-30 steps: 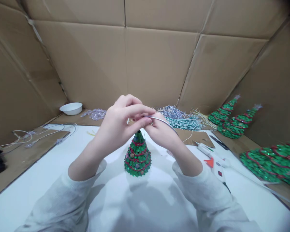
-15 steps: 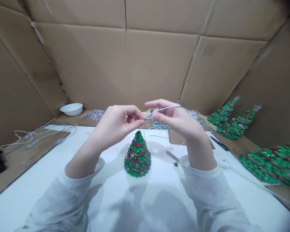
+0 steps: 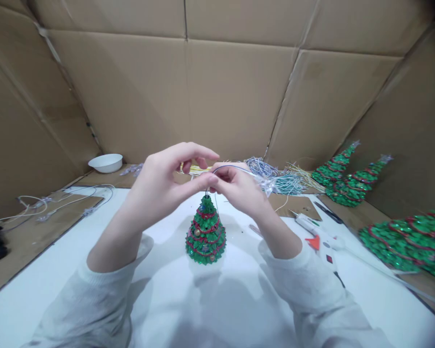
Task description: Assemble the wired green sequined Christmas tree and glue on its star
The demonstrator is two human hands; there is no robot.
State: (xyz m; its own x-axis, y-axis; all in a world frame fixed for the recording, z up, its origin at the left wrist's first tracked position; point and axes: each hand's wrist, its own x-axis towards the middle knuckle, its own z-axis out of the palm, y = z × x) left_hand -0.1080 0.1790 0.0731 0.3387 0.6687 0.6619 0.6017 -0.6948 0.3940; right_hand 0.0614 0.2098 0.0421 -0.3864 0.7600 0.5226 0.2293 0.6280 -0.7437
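A small green decorated Christmas tree [image 3: 206,237] with red garland and baubles stands upright on the white table in front of me. Above its tip my right hand [image 3: 237,188] is closed in a pinch on a thin wire [image 3: 219,169]. This wire arcs back over the right hand, where a clear star [image 3: 267,184] shows. My left hand [image 3: 159,176] has thumb and forefinger apart, its thumb tip against the right fingertips. A thin strand also runs down the tree's right side. The pinched spot is partly hidden by the fingers.
A glue gun [image 3: 308,224] and a dark-handled knife [image 3: 328,212] lie at the right. More trees [image 3: 351,186] stand behind them. Bundled wires [image 3: 290,182] lie at the back, near a white bowl [image 3: 107,163] at the left. Cardboard walls [image 3: 235,96] surround the table.
My right hand has moved left and down to the wire above the tree and closed on it. My left finger and thumb have parted, releasing their pinch.
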